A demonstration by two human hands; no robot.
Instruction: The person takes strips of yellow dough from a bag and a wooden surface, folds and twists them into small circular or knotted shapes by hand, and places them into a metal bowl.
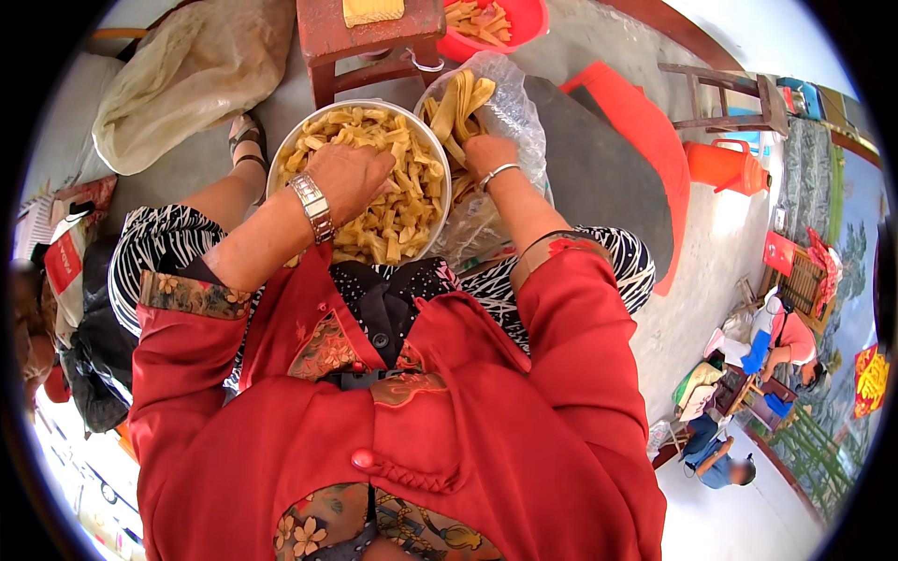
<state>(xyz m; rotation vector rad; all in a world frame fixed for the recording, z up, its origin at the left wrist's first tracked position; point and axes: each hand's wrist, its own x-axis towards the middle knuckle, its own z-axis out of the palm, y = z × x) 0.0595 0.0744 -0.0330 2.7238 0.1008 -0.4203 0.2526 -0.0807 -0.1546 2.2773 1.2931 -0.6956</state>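
My left hand, with a metal watch at the wrist, is in a round metal basin heaped with short, crinkled yellow-brown pieces. Its fingers are curled down over the pieces, and what they hold is unclear. Right of the basin, my right hand, with a bangle, reaches into a clear plastic bag at long, folded strips of similar colour. Its fingers are curled and partly hidden at the strips' lower ends.
A red wooden stool and red bowl of pieces stand beyond. A plastic sack lies left, a dark mat and orange container right. Two people sit far right among furniture.
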